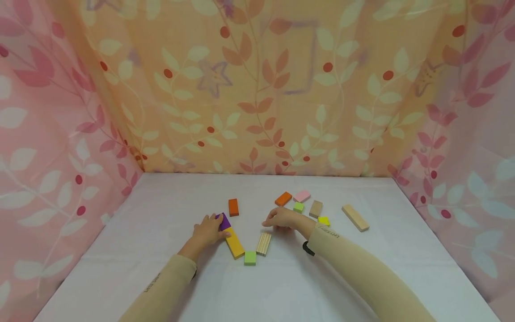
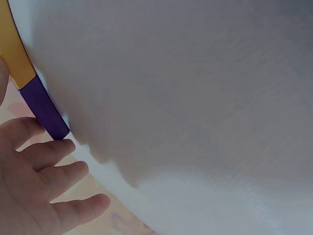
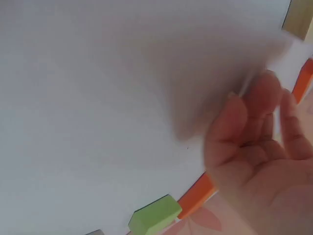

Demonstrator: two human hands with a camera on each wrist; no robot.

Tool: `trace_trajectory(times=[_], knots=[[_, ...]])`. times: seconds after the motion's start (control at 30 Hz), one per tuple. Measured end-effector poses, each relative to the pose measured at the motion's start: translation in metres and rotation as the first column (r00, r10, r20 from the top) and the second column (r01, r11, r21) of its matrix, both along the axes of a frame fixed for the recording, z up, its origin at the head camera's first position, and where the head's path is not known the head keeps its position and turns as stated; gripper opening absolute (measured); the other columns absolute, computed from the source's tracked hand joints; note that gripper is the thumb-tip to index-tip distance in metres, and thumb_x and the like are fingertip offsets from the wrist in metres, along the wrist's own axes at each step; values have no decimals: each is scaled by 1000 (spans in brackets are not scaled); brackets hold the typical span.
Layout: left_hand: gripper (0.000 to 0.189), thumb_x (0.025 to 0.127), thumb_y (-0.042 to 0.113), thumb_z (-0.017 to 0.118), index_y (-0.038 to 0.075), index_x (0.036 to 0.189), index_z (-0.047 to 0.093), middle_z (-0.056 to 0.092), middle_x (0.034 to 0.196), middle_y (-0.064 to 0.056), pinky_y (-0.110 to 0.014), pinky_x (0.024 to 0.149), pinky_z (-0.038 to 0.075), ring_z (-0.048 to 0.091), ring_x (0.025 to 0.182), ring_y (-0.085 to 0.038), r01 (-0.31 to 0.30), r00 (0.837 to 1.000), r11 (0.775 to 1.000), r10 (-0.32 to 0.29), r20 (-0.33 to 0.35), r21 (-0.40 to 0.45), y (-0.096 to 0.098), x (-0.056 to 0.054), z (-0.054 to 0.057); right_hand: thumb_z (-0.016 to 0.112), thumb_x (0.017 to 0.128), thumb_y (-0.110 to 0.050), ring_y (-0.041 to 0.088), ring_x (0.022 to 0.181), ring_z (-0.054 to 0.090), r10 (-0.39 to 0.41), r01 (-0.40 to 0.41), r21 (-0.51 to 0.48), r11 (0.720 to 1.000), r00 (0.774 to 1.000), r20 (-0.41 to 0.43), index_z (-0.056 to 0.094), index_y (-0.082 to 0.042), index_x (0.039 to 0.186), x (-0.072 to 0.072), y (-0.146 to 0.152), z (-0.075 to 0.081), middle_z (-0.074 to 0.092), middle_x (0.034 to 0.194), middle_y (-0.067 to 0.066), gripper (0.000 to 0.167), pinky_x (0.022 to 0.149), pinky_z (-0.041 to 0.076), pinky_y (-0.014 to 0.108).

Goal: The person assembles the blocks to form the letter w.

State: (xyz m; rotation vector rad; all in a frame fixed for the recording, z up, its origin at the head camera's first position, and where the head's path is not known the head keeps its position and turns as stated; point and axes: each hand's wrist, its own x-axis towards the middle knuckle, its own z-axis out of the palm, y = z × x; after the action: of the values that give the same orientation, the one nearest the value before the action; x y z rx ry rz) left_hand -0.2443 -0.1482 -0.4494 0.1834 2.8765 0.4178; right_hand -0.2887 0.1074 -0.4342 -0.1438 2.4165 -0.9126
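Observation:
My left hand (image 1: 213, 228) lies on the white table (image 1: 161, 268), its fingers against a purple block (image 1: 223, 221) that butts end to end with a long yellow-orange block (image 1: 235, 243). The left wrist view shows the fingers (image 2: 54, 152) fairly straight, the index tip touching the end of the purple block (image 2: 44, 110) beside the yellow-orange block (image 2: 14, 54). My right hand (image 1: 273, 221) rests on the table with loosely bent fingers (image 3: 254, 112) and holds nothing. A striped wooden block (image 1: 263, 243) and a green block (image 1: 250, 258) lie just in front of it.
Loose blocks lie behind the hands: orange (image 1: 233, 207), orange (image 1: 283, 199), pink (image 1: 301, 196), light green (image 1: 298, 207), brown wood (image 1: 315, 209), yellow (image 1: 323, 221), and a long wooden plank (image 1: 355, 218). Leaf-patterned cloth walls (image 1: 257, 89) close the back and both sides.

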Motion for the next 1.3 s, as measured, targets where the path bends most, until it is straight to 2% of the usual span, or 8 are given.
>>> trace_trajectory(times=[0.2, 0.3, 0.43, 0.6, 0.8, 0.93, 1.1, 1.3], knots=[[72, 91, 39, 67, -3, 144, 42, 37, 145, -31, -68, 100, 31, 30, 135, -49, 2, 1000, 1000, -2, -3, -1, 0, 2, 2, 66, 94, -33, 19, 82, 54, 110, -124, -124, 984, 987, -115, 56, -15, 136, -33, -14, -6, 60, 109, 9, 47, 66, 45, 29], [72, 90, 39, 67, -3, 143, 43, 38, 144, -31, -68, 99, 32, 31, 134, -49, -4, 1000, 1000, 4, -8, -4, 1, 2, 2, 65, 94, -33, 22, 96, 56, 208, -228, -94, 969, 962, -179, 47, -16, 145, -44, -27, -5, 59, 120, 12, 57, 82, 49, 35], [72, 89, 40, 68, -3, 142, 45, 40, 143, -31, -68, 99, 32, 32, 134, -49, -14, 1000, 1000, 14, -12, -12, 3, 3, 4, 65, 94, -32, 19, 99, 55, 334, -348, -34, 937, 920, -205, 40, -17, 150, -58, -46, -8, 60, 117, 11, 63, 91, 46, 35], [73, 87, 39, 70, -3, 141, 46, 42, 142, -31, -68, 98, 33, 33, 133, -49, -15, 1000, 1000, 14, -21, -12, 5, 3, 3, 63, 94, -39, 24, 118, 52, 394, -390, 63, 919, 896, -203, 33, -21, 153, -66, -64, -12, 54, 134, 15, 68, 103, 40, 41], [72, 87, 39, 71, -2, 141, 47, 43, 141, -31, -68, 98, 33, 34, 133, -50, -19, 999, 1000, 19, -39, -6, 2, 1, -1, 60, 93, -48, 26, 143, 29, 358, -322, 194, 927, 914, -191, 32, -26, 153, -62, -85, -8, 34, 155, 7, 70, 114, 22, 50], [72, 88, 39, 70, -3, 141, 47, 42, 142, -31, -68, 100, 31, 32, 133, -50, -24, 999, 1000, 24, -36, -3, 3, 2, 1, 64, 90, -49, 27, 141, 32, 289, -243, 231, 942, 938, -193, 41, -26, 149, -58, -90, -5, 39, 152, 6, 67, 112, 25, 52], [71, 88, 38, 70, -3, 141, 46, 41, 142, -32, -68, 101, 29, 29, 134, -53, -31, 999, 1000, 31, -23, -3, 5, 3, 3, 76, 85, -35, 26, 123, 51, 206, -183, 115, 976, 950, -234, 54, -16, 132, -60, -88, -11, 59, 128, 9, 55, 106, 36, 44], [71, 88, 37, 71, -4, 141, 46, 40, 142, -33, -68, 101, 29, 28, 134, -54, -33, 999, 999, 33, -13, 8, 4, 1, 3, 79, 81, -8, 18, 89, 56, 112, -139, -96, 986, 964, -240, 46, -9, 114, -64, -78, -21, 61, 100, 8, 47, 84, 47, 31]])
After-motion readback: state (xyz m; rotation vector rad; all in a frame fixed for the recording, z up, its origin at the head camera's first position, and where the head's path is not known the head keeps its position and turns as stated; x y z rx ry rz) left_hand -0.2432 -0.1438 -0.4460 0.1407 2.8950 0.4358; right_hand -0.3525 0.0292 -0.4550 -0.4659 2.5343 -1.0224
